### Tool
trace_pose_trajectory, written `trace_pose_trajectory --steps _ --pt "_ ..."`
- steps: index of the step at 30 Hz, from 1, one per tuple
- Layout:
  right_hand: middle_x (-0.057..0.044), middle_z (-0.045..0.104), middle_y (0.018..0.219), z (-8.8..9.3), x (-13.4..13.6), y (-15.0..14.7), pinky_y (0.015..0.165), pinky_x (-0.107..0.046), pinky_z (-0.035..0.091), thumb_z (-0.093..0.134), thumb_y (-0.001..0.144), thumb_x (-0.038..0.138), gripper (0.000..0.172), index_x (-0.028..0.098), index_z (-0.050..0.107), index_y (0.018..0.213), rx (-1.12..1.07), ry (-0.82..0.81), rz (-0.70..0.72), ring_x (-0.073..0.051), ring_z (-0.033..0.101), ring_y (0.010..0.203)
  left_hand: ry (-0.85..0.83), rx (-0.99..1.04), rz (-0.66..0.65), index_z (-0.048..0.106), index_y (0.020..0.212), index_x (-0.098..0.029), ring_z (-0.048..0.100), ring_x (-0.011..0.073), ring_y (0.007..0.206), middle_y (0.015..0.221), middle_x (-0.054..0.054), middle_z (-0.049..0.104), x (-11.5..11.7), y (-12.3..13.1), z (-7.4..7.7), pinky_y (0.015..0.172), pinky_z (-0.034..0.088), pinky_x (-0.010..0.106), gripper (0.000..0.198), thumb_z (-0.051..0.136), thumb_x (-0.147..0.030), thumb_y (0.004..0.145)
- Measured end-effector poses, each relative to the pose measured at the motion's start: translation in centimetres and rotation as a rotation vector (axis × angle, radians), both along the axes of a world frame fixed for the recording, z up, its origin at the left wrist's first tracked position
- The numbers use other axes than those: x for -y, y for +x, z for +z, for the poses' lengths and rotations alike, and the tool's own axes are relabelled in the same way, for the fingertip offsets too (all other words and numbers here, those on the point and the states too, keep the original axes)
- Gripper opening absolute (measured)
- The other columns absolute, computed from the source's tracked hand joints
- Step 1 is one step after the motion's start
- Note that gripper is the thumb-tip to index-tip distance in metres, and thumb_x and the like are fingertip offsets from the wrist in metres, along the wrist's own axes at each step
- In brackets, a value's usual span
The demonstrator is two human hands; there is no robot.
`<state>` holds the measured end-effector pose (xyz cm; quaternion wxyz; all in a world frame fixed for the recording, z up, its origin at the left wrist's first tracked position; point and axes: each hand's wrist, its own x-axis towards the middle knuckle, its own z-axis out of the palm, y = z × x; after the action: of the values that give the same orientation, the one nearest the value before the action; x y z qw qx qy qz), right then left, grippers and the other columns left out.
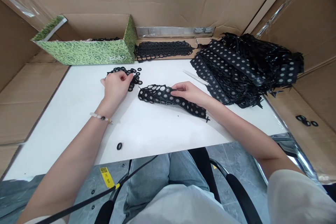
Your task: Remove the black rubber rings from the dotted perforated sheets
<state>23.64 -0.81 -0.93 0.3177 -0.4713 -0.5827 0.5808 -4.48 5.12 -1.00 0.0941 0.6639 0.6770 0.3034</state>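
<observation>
A black strip [168, 98] with rows of pale round spots lies across the middle of the white table; its left part shows open white holes. My right hand [185, 91] pinches the strip's upper edge between thumb and fingers. Over the pile of small black rings [136, 77] at the back left is my left hand [117, 82], its thumb and fingertips together at the pile's edge; whatever sits between them is too small to make out. One loose ring [119, 146] lies near the table's front edge.
A grass-patterned box [89, 51] stands at the back left, beside a stack of black perforated strips [164, 49]. At the right is a large heap of dotted black strips [236, 66], with a white tool [196, 77] beside it. Several rings [304, 120] lie on cardboard at far right.
</observation>
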Motion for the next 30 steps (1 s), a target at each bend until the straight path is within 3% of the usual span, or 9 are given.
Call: trace_pose_trajectory --steps 4,8,11,15,20,25,30 --pt "0.0 0.074 0.082 -0.3 0.1 -0.2 0.083 -0.03 0.05 0.072 0.077 0.023 0.01 0.017 0.075 0.084 -0.012 -0.01 0.016 -0.014 0.064 0.078 0.069 -0.135 -0.114 0.045 0.061 -0.022 0.055 0.0223 0.074 0.06 0.001 0.051 1.5 1.0 1.5 0.083 0.038 0.041 0.037 0.057 -0.042 0.09" --pt "-0.001 0.075 0.084 -0.8 0.1 -0.2 0.083 -0.03 0.049 0.074 0.077 0.026 0.014 0.016 0.075 0.087 0.007 -0.008 0.072 -0.014 0.064 0.078 0.078 -0.103 -0.252 0.054 0.07 -0.022 0.054 0.0196 0.068 0.064 0.001 0.057 4.1 1.3 4.3 0.072 0.04 0.035 0.029 0.053 -0.041 0.093" --pt "-0.001 0.074 0.083 -1.1 0.2 -0.2 0.08 -0.03 0.048 0.074 0.077 0.029 0.019 0.016 0.075 0.09 0.022 0.005 0.119 -0.014 0.063 0.077 0.039 -0.077 -0.382 0.058 0.073 -0.021 0.054 0.0174 0.064 0.067 0.001 0.062 6.2 1.3 5.4 0.067 0.04 0.032 0.028 0.053 -0.041 0.093" --pt "-0.001 0.072 0.082 -1.6 0.4 -0.5 0.077 -0.03 0.047 0.073 0.078 0.035 0.023 0.015 0.073 0.088 0.012 0.085 0.198 -0.014 0.061 0.075 -0.054 -0.166 -0.603 0.055 0.067 -0.02 0.057 0.0192 0.068 0.068 0.003 0.063 8.0 3.1 4.6 0.066 0.038 0.031 0.039 0.055 -0.049 0.092" --pt "-0.003 0.076 0.093 -1.6 0.3 -0.6 0.085 -0.033 0.05 0.071 0.08 0.037 0.027 0.015 0.075 0.095 -0.039 0.208 0.311 -0.018 0.065 0.086 -0.142 -0.278 -0.652 0.049 0.063 -0.021 0.051 0.0198 0.062 0.065 0.004 0.058 7.3 5.4 2.6 0.061 0.032 0.032 0.047 0.052 -0.056 0.095" --pt "-0.004 0.079 0.099 -1.5 0.2 -0.5 0.087 -0.033 0.053 0.075 0.077 0.031 0.028 0.016 0.078 0.1 -0.041 0.119 0.345 -0.018 0.068 0.088 -0.148 -0.275 -0.86 0.049 0.068 -0.021 0.055 0.0225 0.074 0.067 0.004 0.056 6.2 5.1 1.6 0.072 0.039 0.034 0.039 0.043 -0.042 0.101" --pt "-0.002 0.078 0.085 -1.9 0.4 -0.8 0.08 -0.03 0.054 0.08 0.071 0.027 0.02 0.015 0.079 0.087 -0.014 -0.007 0.24 -0.014 0.066 0.076 -0.112 -0.337 -0.925 0.047 0.069 -0.022 0.052 0.0249 0.082 0.065 0.004 0.056 6.7 4.9 1.4 0.084 0.04 0.04 0.032 0.043 -0.031 0.099"
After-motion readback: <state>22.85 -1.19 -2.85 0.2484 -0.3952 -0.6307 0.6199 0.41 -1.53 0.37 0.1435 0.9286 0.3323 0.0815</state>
